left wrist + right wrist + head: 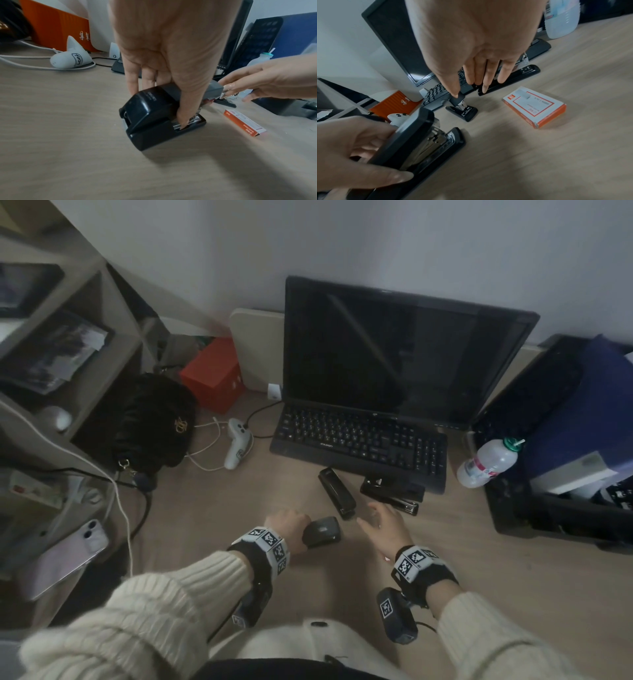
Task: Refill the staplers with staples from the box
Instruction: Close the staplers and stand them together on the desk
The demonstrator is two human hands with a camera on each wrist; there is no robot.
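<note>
Now the black stapler point(154, 116) is gripped on the worktop point(68, 148) by the left hand point(164, 56); its front end is reached by the spread right hand point(267, 81), with the staple box point(244, 122) just beside.

Office desk point(212, 508), monitor point(394, 350), keyboard point(359, 436), staplers point(337, 493)

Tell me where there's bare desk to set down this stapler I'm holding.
Bare desk runs left of your left hand toward the black bag, and right of your right hand toward the black tray. It is crowded in front of the keyboard, with two more staplers and the staple box.
</note>
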